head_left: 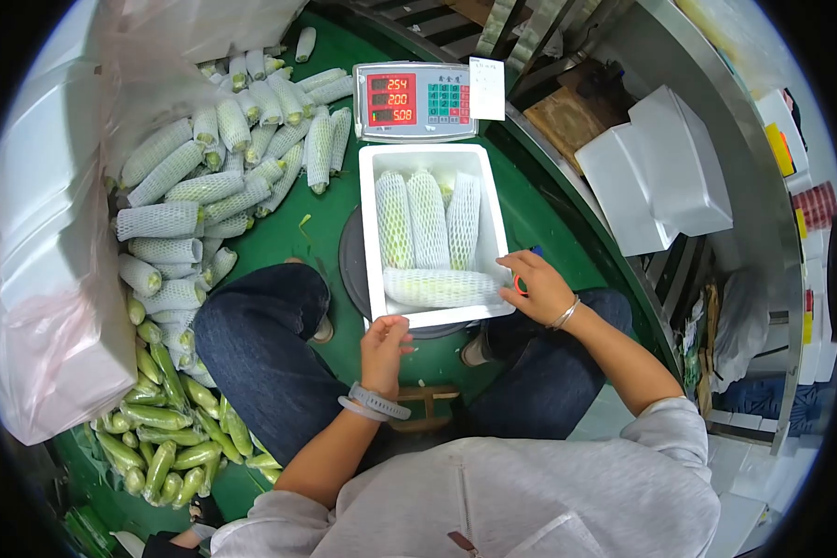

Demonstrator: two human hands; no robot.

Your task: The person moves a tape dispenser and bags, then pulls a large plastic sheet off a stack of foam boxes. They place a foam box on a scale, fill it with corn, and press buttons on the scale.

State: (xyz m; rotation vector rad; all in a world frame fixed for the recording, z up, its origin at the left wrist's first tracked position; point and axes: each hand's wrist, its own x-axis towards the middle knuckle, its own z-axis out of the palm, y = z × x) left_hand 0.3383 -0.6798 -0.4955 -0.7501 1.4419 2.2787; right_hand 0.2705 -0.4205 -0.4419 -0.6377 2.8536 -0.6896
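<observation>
A white foam box [369, 232] sits on a scale in front of me. Inside, several pale green gourds in white foam nets stand side by side, and one netted gourd [442, 288] lies crosswise at the near end. My right hand [539, 290] is over the box's near right corner, fingers apart, fingertips by the end of that crosswise gourd. A small orange-red loop shows beside its fingers; I cannot make out what it belongs to. Close to the near left corner is my left hand [384, 353], its fingers curled in, with nothing visible in them.
The scale's display [414, 100] reads 2.54, 2.00 and 5.08. A pile of netted gourds [205, 191] lies to the left, with bagged green vegetables [172, 432] nearer me. White foam boxes [656, 172] stand right, beside metal rails. Stacked white foam [51, 251] borders the left.
</observation>
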